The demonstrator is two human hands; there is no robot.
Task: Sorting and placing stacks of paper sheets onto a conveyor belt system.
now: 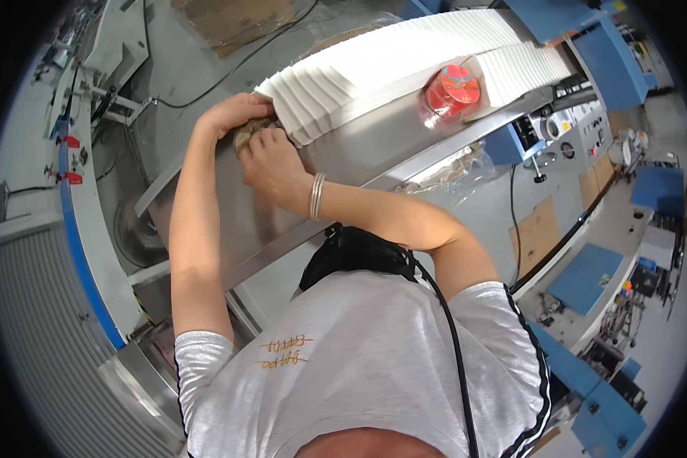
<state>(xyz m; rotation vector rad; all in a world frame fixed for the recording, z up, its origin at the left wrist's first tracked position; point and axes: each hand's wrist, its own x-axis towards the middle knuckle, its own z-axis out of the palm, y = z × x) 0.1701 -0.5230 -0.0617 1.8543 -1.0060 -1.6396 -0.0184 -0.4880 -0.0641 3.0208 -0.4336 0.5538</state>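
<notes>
Brown wad (253, 131) half-hidden between both hands.

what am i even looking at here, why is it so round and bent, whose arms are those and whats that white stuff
This is one picture from a wide fisheye camera worn on a person's head, looking down, so straight edges bend near the rim. The grey shirt at the bottom and both bare forearms belong to the wearer. In front is a long metal table. On it lies a long row of folded white sheets, fanned like shingles, with a red round container resting on them. The left hand and right hand meet at the near end of the row, together gripping something small and brownish; what it is cannot be told. Blue machines stand around.
</notes>
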